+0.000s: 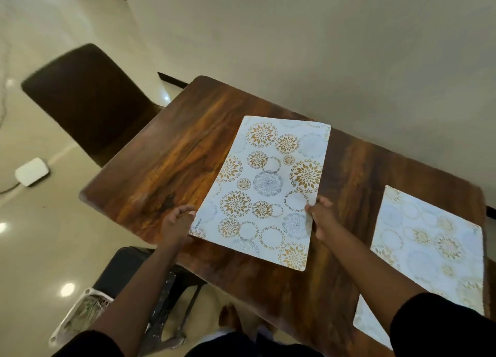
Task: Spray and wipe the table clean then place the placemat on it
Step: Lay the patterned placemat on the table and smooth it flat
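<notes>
Placemat (264,193), white with gold and grey flower circles, sits over the middle of the table (166,163), long side running near to far, turned a bit off the table's edges. Its far end looks down on the wood; the near end is held, and whether it is flat or slightly raised I cannot tell.

Step in hand, as I read it: laying the mat, the last part of the task. No spray or cloth in view, and the wood looks clean. To do it well: square the mat to the near table edge, match the angle of the second mat (429,249) on the right, keep a gap between the two, then lower the near end flat and let go with both hands together so it does not skew. Smooth it once if a corner lifts.

Left hand (177,223) grips the mat's near-left edge, fingers curled together at the rim with the tips just onto the top face. Right hand (322,217) pinches the right edge a little farther up, thumb on top, fingers tucked under and mostly hidden. Both are clamped on the mat, not spread.

Outward: a dark chair (88,99) at the far left of the table, a dark stool (128,270) near left below the left arm, a white basket (80,316) on the floor beside it, a small white box (32,172) with a cable on the floor at far left. Plain wall behind the table.
</notes>
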A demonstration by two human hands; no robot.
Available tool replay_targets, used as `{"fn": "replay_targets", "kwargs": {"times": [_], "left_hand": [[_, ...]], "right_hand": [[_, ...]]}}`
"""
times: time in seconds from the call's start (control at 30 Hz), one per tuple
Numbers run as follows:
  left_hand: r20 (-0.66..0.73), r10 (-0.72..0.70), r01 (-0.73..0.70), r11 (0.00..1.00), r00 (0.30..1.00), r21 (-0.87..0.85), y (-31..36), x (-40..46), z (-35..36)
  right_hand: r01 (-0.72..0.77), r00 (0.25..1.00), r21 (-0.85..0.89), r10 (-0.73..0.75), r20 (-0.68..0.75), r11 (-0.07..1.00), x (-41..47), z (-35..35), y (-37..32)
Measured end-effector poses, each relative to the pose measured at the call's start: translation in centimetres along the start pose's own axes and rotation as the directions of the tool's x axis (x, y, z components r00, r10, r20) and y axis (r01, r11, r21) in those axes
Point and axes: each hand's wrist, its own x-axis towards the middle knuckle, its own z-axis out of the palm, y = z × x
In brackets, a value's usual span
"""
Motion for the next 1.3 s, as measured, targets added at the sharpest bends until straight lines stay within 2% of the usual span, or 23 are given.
{"fn": "replay_targets", "kwargs": {"times": [0.1, 0.23, 0.3, 0.37, 0.43, 0.53, 0.7, 0.83, 1.13, 1.3], "left_hand": [[-0.102, -0.052, 0.037, 0.989, 0.993, -0.143, -0.3, 1.4, -0.2], [-0.205, -0.176, 0.079, 0.909, 0.963, -0.409, 0.0, 2.4, -0.7], [-0.246, -0.173, 0.057, 0.908, 0.954, -0.416, 0.1, 3.2, -0.8], [-0.336, -0.093, 0.011, 0.971, 0.937, -0.238, 0.4, 3.5, -0.7], [-0.391, 0.098, -0.076, 0.995, 0.915, 0.070, 0.2, 3.8, -1.2], [-0.318, 0.322, -0.184, 0.900, 0.892, 0.396, -0.4, 4.5, -2.3], [-0.106, 0.417, -0.237, 0.687, 0.903, 0.687, -0.5, 6.9, -3.7], [-0.003, 0.390, -0.245, 0.582, 0.921, 0.775, -1.5, 9.0, -4.4], [0.064, 0.299, -0.210, 0.487, 0.952, 0.848, -3.0, 11.6, -4.9], [0.104, 0.264, -0.221, 0.463, 0.959, 0.858, -2.8, 12.0, -4.5]], "right_hand": [[0.033, 0.999, -0.030, -0.032, 0.021, 0.999, 1.1, 2.7, -1.6], [0.052, 0.998, -0.054, -0.050, 0.028, 0.997, 2.0, 7.5, -3.3], [0.043, 0.998, -0.040, -0.041, 0.043, 0.998, 2.4, 10.6, -4.0], [0.047, 0.998, -0.040, -0.045, 0.037, 0.998, 2.9, 13.7, -4.2], [0.037, 0.998, -0.038, -0.036, 0.044, 0.999, 3.2, 17.1, -4.2], [0.017, 0.999, -0.038, -0.015, 0.047, 0.999, 3.2, 21.6, -3.7], [-0.014, 0.999, -0.066, 0.017, 0.047, 0.998, 3.2, 27.0, -2.3], [-0.039, 0.999, -0.068, 0.040, 0.024, 0.997, 3.6, 30.3, -1.6], [-0.063, 0.998, -0.125, 0.064, 0.002, 0.990, 4.6, 33.9, -0.2], [-0.091, 0.995, -0.090, 0.094, 0.025, 0.992, 4.7, 34.8, 0.3]]}}
